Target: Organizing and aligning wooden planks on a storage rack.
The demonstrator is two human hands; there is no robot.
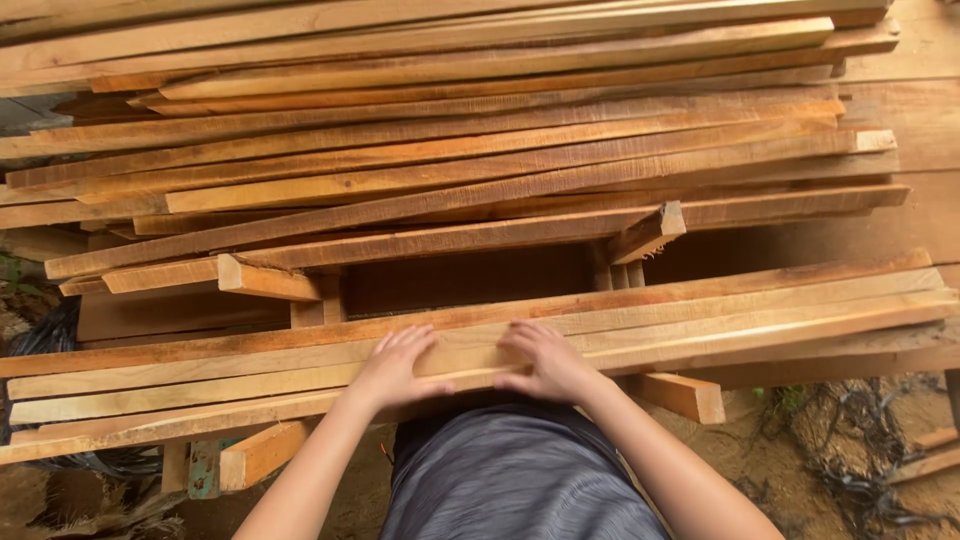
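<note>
Rough-sawn pale wooden slats (600,335), long and thin, lie stacked under both hands, the left hand (392,368) and right hand (548,362) side by side gripping the nearest slat's edge, with a wider heap of reddish planks (450,150) beyond the fingers.

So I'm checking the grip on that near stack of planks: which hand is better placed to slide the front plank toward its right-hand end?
Probably the right hand: it lies flat on the near planks with its thumb hooked over the front edge. The left hand grips likewise, so the margin is slim.
</note>
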